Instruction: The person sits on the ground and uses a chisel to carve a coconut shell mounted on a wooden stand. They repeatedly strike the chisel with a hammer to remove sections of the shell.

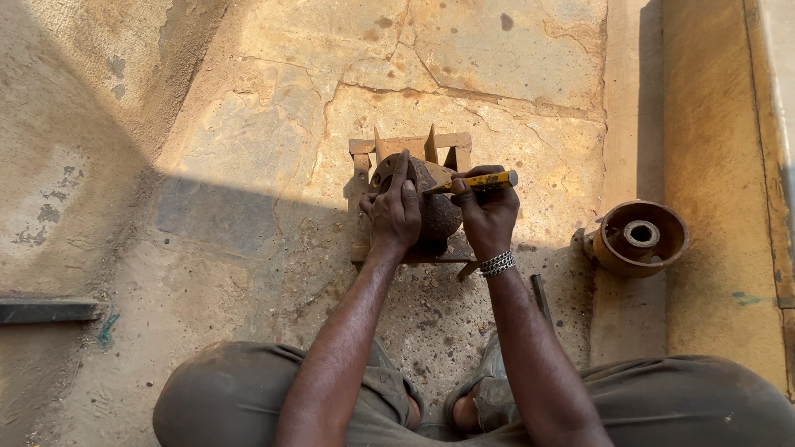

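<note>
A rusty round metal part (437, 211) rests in a small angle-iron frame (410, 145) on the cracked concrete floor. My left hand (392, 211) lies on top of the round part and grips its left side. My right hand (487, 211) wears a metal chain bracelet (497, 263) and holds a yellow-handled tool (479, 180). The tool's tip points left onto the top of the round part. The frame has upright spikes at its far edge.
A rusty pulley-like wheel (639, 237) with a central hub lies to the right of my hands. A dark metal rod (540, 296) lies on the floor by my right forearm. A flat dark bar (48, 310) sits at the left. My knees fill the bottom.
</note>
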